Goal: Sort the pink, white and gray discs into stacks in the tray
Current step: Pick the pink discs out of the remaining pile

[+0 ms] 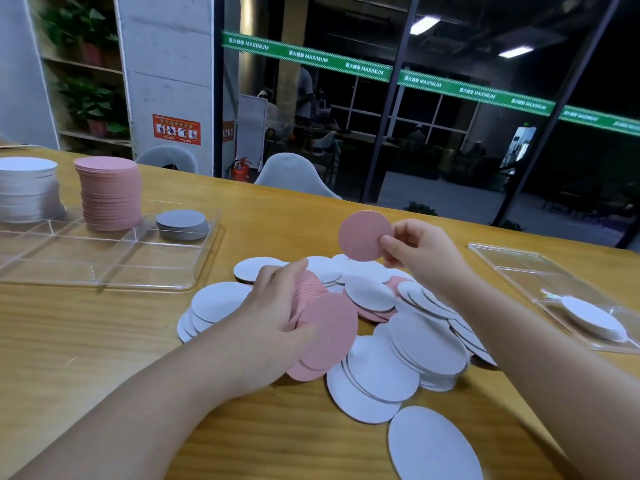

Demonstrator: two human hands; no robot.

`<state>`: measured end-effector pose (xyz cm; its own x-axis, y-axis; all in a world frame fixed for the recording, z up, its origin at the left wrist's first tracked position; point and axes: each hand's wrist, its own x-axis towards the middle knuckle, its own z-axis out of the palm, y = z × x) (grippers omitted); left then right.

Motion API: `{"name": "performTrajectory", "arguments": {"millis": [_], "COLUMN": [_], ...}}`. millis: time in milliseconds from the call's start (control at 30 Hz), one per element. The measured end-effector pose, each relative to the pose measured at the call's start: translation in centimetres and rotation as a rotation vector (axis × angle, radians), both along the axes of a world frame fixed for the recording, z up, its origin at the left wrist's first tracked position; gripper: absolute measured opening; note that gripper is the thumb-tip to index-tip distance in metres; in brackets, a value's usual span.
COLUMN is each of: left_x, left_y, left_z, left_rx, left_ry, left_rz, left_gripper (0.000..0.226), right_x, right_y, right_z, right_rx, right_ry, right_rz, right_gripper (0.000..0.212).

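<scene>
Clear plastic tray [194, 271] holds white stack [27, 188], pink stack [109, 195], low gray stack [181, 225]. Left hand [277, 310] grips pink discs [325, 327]; right hand [420, 252] pinches one pink disc [363, 235].

Matt pink discs [329, 327]; clear glossy plastic tray [104, 268]; smooth varnished wood-grain table [86, 341].

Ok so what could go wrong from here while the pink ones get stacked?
1. The left hand grips a fanned bunch of pink discs; some could slip back into the mixed pile.
2. The pink stack in the tray is tall; adding the bunch may topple it onto the gray stack.
</scene>
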<state>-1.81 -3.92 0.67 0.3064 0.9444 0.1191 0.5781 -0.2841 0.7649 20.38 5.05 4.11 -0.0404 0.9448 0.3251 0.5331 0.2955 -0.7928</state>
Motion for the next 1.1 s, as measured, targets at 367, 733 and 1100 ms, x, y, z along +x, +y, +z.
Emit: {"name": "performTrajectory", "arguments": {"millis": [367, 733, 1100], "left_x": [-0.2, -0.1, -0.1], "left_y": [0.3, 0.0, -0.3], "left_z": [-0.3, -0.5, -0.1], "left_rx": [0.008, 0.069, 0.208], "left_ry": [-0.017, 0.021, -0.037], "left_rz": [-0.017, -0.003, 0.014], "left_gripper": [0.088, 0.085, 0.083], "right_x": [0.5, -1.2, 0.3], "right_y": [-7.8, -8.0, -5.9], "right_z": [-1.5, -3.5, -2.1], "right_rx": [0.037, 0.22, 0.049], "right_ry": [0.137, -0.203, -0.829], "right_rz": [0.331, 0.275, -0.112], "right_gripper": [0.018, 0.01, 0.025]}}
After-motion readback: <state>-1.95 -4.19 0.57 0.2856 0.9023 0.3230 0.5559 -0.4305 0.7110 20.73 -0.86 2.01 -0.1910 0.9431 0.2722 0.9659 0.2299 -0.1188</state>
